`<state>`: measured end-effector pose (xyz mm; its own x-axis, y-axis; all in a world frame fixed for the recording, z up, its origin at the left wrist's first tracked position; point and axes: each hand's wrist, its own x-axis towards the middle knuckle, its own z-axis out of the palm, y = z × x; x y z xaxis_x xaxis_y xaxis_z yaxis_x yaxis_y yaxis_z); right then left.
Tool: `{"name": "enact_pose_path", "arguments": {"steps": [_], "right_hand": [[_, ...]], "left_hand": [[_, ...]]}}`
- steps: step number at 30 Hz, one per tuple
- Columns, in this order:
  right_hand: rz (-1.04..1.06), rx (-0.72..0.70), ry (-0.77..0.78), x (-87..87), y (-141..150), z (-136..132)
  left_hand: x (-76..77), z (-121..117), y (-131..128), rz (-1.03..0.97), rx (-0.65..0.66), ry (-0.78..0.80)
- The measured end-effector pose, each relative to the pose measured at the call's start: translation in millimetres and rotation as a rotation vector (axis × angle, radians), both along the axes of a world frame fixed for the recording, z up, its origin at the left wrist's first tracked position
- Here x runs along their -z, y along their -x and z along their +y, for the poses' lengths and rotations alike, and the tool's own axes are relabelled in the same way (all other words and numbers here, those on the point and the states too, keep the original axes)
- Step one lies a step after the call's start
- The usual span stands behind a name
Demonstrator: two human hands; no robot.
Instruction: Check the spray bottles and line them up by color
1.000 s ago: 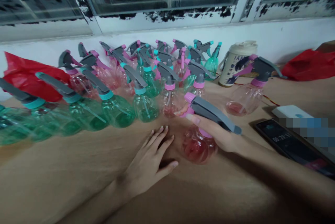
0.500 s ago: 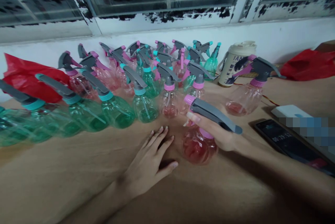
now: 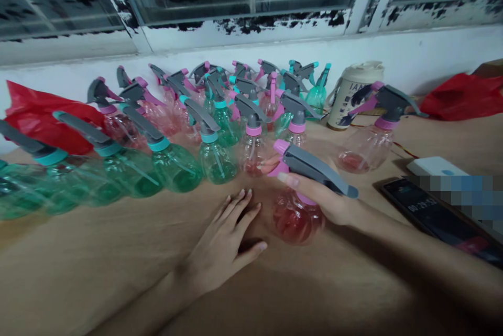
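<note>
A spray bottle (image 3: 298, 218) with a clear pinkish body, pink collar and nozzle and grey top is upright at the table's middle. My right hand (image 3: 326, 194) grips it round the neck, thumb on the near side and fingertips showing by the pink trigger. My left hand (image 3: 223, 247) lies flat on the table to its left, fingers spread, holding nothing. Just beyond stand a pink-collared spray bottle (image 3: 254, 152) and a green spray bottle (image 3: 218, 160). Apart on the right is another pink spray bottle (image 3: 367, 150).
Several more green spray bottles (image 3: 178, 168) line the left side, with others behind along the wall. Red plastic bags (image 3: 51, 121) lie at both ends. A lidded cup (image 3: 349, 97) stands at the back. At right are a phone (image 3: 436, 220) and a white box (image 3: 438, 168).
My right hand's fingertips now reach out further past the trigger, and the spray bottle has shifted very slightly left. My left hand has stayed in place.
</note>
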<state>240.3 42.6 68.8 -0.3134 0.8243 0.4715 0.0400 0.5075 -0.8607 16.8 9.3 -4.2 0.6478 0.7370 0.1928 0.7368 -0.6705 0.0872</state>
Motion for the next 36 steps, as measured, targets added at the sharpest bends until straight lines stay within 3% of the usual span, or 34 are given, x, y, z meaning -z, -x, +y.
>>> {"name": "enact_pose_path", "arguments": {"steps": [30,36], "right_hand": [[-0.021,0.017,-0.054,-1.0,0.6,-0.4],[-0.09,0.031,0.042,-0.8,2.7,-2.8]], "left_hand": [[-1.5,-0.8,-0.2,-0.007,-0.008,0.031],[0.2,0.0,0.0,-0.013,-0.011,0.011]]}}
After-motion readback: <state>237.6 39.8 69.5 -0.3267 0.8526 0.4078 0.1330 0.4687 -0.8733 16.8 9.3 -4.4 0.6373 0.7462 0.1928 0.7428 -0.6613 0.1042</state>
